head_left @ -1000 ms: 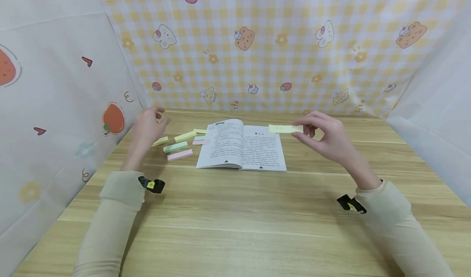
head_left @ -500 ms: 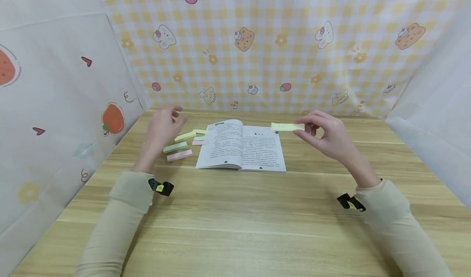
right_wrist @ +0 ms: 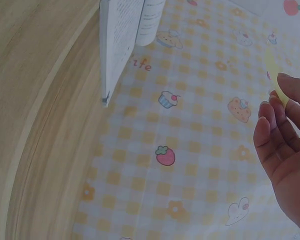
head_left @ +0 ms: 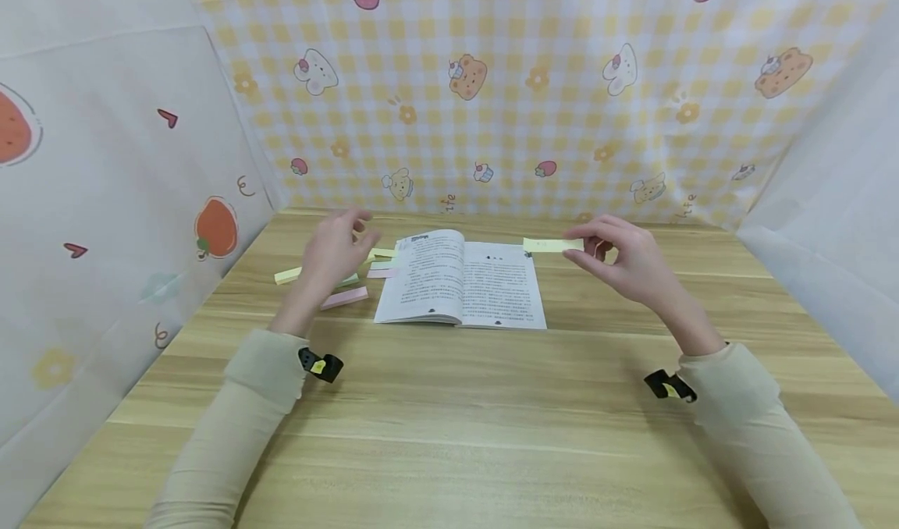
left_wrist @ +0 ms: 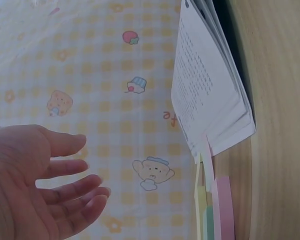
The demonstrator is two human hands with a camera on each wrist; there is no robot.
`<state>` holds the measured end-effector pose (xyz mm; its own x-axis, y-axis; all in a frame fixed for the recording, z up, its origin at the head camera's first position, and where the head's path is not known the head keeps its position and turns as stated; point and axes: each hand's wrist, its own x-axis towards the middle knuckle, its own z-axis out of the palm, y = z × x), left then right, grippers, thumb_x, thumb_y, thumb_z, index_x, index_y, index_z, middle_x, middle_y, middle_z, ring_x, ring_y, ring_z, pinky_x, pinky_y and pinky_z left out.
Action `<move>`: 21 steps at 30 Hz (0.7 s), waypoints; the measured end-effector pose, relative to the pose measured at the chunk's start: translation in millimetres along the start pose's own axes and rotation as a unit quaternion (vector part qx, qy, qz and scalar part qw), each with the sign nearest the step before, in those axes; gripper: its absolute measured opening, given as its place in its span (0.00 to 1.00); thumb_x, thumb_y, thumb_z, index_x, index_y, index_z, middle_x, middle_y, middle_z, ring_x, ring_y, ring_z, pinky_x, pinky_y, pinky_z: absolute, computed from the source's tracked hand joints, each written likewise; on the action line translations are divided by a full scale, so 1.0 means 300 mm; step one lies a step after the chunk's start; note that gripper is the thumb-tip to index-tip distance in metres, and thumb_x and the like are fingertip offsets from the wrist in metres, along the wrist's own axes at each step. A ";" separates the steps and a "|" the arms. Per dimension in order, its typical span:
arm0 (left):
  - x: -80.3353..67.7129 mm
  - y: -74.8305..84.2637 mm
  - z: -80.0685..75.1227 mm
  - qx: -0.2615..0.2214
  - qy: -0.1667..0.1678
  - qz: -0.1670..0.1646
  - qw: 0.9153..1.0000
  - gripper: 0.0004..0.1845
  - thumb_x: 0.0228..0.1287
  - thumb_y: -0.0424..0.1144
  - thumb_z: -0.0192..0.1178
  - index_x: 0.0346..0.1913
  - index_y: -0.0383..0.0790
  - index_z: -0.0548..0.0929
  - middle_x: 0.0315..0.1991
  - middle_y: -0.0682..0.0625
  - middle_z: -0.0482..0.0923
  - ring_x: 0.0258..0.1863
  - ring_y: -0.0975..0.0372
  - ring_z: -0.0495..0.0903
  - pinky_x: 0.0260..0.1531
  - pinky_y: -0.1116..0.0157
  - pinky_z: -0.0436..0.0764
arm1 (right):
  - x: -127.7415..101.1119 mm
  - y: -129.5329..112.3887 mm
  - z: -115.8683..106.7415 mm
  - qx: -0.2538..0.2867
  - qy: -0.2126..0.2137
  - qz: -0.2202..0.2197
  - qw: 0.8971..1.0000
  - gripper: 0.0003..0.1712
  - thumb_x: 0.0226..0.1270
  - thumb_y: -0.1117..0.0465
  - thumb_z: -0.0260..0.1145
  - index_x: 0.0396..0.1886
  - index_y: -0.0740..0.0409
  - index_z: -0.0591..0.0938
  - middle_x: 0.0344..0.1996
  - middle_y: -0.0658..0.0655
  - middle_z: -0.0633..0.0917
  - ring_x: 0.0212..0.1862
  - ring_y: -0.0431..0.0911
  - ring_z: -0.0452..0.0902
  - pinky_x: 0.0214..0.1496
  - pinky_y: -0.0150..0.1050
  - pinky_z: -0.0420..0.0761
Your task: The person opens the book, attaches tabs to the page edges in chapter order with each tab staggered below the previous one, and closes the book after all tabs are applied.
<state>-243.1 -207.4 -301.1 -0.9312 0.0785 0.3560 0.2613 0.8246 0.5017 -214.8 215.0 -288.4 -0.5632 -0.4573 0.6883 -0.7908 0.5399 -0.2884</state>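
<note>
Yellow sticky strip [head_left: 552,244] is pinched by right hand [head_left: 625,260], best kept level over open book [head_left: 461,279]; left hand [head_left: 335,250] is held relaxed, empty.

This looks like a small study or craft corner set up for recording, probably in a home, though nothing beyond the drapes shows. A pale wood-grain tabletop [head_left: 449,435] is fenced on three sides by hung cloth: a yellow gingham backdrop [head_left: 534,100] printed with bears, bunnies and strawberries, and white sheets [head_left: 105,201] with fruit motifs at the sides. An open book [head_left: 460,279] and pastel sticky-note pads [head_left: 344,297] lie on it.
</note>
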 end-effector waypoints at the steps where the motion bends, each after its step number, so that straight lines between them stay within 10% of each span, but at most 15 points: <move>1: 0.001 0.004 0.004 0.002 -0.003 0.002 1.000 0.23 0.72 0.46 0.60 0.63 0.35 0.78 0.52 0.37 0.80 0.47 0.46 0.80 0.45 0.47 0.79 | -0.002 0.003 0.001 -0.001 -0.002 0.004 1.000 0.14 0.55 0.73 0.77 0.43 0.62 0.88 0.28 0.47 0.79 0.31 0.37 0.72 0.35 0.24 0.77; 21: -0.017 0.111 0.076 0.029 -0.043 0.043 0.998 0.24 0.73 0.48 0.61 0.63 0.37 0.78 0.53 0.40 0.80 0.49 0.49 0.79 0.46 0.51 0.79 | -0.015 0.066 0.010 -0.012 -0.056 0.058 0.997 0.11 0.61 0.69 0.75 0.43 0.61 0.88 0.27 0.48 0.79 0.30 0.39 0.73 0.34 0.25 0.77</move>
<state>-235.3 -167.5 -304.1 -0.9251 0.1959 0.3252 0.3281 0.8436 0.4251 -228.8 225.6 -299.2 -0.6747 -0.4667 0.5718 -0.7136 0.6103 -0.3439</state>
